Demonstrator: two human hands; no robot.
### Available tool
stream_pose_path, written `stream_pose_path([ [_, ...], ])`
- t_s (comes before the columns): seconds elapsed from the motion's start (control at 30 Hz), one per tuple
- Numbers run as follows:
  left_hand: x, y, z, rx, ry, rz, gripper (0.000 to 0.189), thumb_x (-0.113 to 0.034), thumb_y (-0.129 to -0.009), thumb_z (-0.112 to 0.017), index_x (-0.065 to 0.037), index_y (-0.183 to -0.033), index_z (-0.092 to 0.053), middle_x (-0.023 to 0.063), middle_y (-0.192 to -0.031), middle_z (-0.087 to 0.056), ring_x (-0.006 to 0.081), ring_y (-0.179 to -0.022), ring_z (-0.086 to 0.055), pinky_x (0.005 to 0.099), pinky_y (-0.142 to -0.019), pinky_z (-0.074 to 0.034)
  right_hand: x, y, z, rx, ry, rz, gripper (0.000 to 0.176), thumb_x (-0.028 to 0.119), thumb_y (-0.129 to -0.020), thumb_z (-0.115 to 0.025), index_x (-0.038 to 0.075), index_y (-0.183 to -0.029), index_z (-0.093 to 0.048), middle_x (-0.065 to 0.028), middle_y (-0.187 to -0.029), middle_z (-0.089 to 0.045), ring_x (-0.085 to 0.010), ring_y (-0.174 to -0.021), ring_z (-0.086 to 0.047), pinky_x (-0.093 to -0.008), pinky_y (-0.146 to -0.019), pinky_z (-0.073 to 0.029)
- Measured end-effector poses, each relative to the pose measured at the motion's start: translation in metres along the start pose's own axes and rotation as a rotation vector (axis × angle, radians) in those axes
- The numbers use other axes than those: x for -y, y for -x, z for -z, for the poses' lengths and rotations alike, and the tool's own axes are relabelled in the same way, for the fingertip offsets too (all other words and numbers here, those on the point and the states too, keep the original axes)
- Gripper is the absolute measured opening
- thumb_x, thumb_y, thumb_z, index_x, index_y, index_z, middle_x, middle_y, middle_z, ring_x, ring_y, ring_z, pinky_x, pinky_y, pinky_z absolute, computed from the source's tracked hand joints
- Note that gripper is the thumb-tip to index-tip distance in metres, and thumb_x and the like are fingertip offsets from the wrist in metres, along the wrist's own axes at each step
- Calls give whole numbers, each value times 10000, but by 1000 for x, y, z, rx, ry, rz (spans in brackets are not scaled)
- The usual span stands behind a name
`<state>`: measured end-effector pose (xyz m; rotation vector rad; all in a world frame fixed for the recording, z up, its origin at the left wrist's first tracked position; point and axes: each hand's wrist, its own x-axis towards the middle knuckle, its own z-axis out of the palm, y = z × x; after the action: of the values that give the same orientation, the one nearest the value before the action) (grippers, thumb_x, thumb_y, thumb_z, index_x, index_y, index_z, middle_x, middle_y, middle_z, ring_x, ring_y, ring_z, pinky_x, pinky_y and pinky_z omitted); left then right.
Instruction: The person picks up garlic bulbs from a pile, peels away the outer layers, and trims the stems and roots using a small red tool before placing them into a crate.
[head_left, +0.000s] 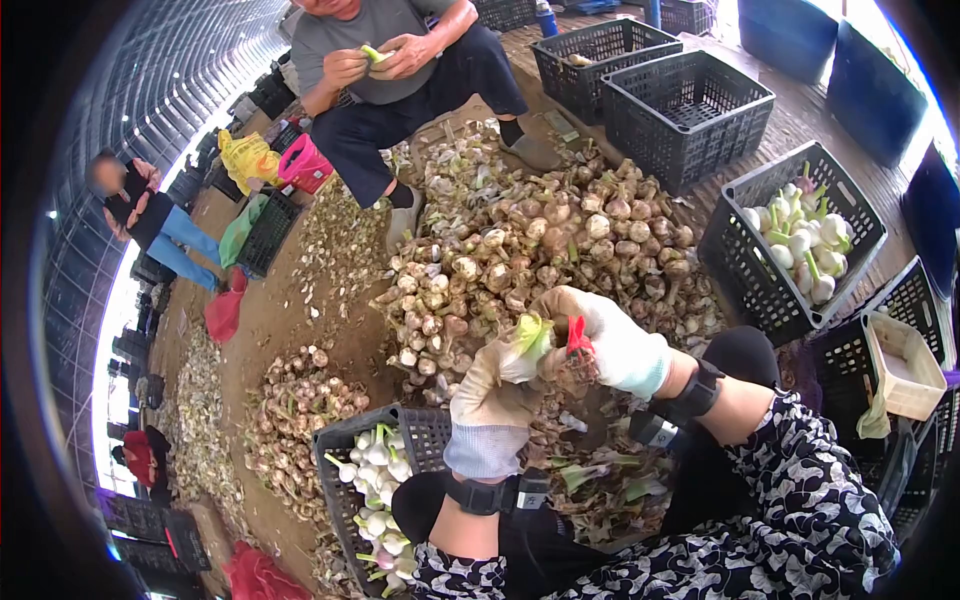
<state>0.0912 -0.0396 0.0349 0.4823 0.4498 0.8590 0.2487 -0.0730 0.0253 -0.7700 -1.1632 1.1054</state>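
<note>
In the middle of the head view, my gloved left hand (490, 395) is closed around a garlic bulb (524, 352) with pale green outer leaves. My right hand (610, 335), also gloved, is close beside it. It grips a small tool with a red handle (577, 336), whose working end is hidden. A brown tuft of roots (574, 372) shows just under the red handle, between the two hands. Beyond my hands spreads a large heap of untrimmed garlic (540, 240). Loose peelings and leaves (615, 480) lie below, between my knees.
A black crate with trimmed garlic (335, 455) stands by my left knee, another (765, 290) at right. Empty-looking black crates (690, 125) sit farther back. Opposite, a seated person (385, 60) handles a bulb. Another person (150, 215) stands at left near a smaller garlic heap (300, 420).
</note>
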Motion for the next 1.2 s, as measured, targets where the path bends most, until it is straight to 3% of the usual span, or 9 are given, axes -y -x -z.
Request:
stream_pose_path([
  [0.27,9,-7,5,-70,-524,-179,329,-207,-881,-508,-27,-1155,-479,107,-1012,-583,205,-818,-592,315,-654,-510,8,2,2,-65,-74,-185,441,187,-685,-706,-38,-1003,-502,-108,-874,-526,-140,-812,-482,-278,-735,-418],
  [0.37,5,-3,5,-73,-595,-260,376,-167,-850,-561,5,-1171,-469,136,-1043,-577,211,-875,-590,315,-734,-510,-1,0,7,42,517,54,369,182,-725,-644,-22,-997,-502,-121,-879,-529,-172,-808,-505,-287,-726,-422],
  [0.5,-6,12,3,172,73,58,429,-273,-808,-613,-1,-1121,-502,157,-1080,-574,263,-936,-595,375,-774,-519,11,3,15,223,-33,-82,388,186,-754,-628,-2,-1059,-479,-73,-891,-535,-165,-787,-502,-281,-710,-426],
  [0.73,0,-6,20,180,-168,26,382,-273,-889,-486,4,-1151,-473,150,-1077,-564,244,-919,-588,333,-702,-526,-9,-2,26,253,-826,-533,370,218,-844,-570,33,-1116,-400,-64,-809,-522,-110,-593,-486,-188,-459,-400],
  [0.83,9,-7,18,91,-418,-106,365,-226,-866,-525,-5,-1153,-478,133,-1055,-563,240,-905,-587,331,-693,-525,3,4,10,76,537,5,396,327,-809,-588,-1,-1010,-492,-77,-806,-585,-179,-713,-574,-307,-653,-466],
  [0.9,12,-6,14,-3,-735,-252,310,-106,-831,-588,2,-1110,-507,112,-989,-586,198,-872,-603,282,-689,-521,-11,6,13,61,690,141,390,362,-813,-590,4,-956,-528,-118,-843,-613,-165,-775,-589,-294,-665,-468],
  [1.03,-6,7,-1,110,53,-80,449,-98,-746,-680,2,-1132,-475,118,-996,-566,224,-768,-622,290,-624,-547,3,-1,32,33,-96,57,406,403,-863,-518,4,-937,-547,-144,-939,-622,-173,-776,-596,-286,-648,-480],
  [1.13,-7,-4,24,160,-70,-20,480,-55,-754,-657,1,-1180,-444,120,-984,-567,232,-782,-619,314,-657,-555,-7,2,73,80,-52,-109,322,279,-902,-468,-18,-1009,-534,-119,-908,-628,-103,-767,-582,-232,-598,-492],
  [1.2,-3,-1,21,25,-403,-30,503,48,-757,-614,2,-1222,-428,120,-969,-569,224,-797,-613,327,-687,-555,-11,11,63,286,1016,-178,224,144,-770,-567,27,-960,-584,-97,-931,-606,-201,-784,-581,-305,-668,-487],
])
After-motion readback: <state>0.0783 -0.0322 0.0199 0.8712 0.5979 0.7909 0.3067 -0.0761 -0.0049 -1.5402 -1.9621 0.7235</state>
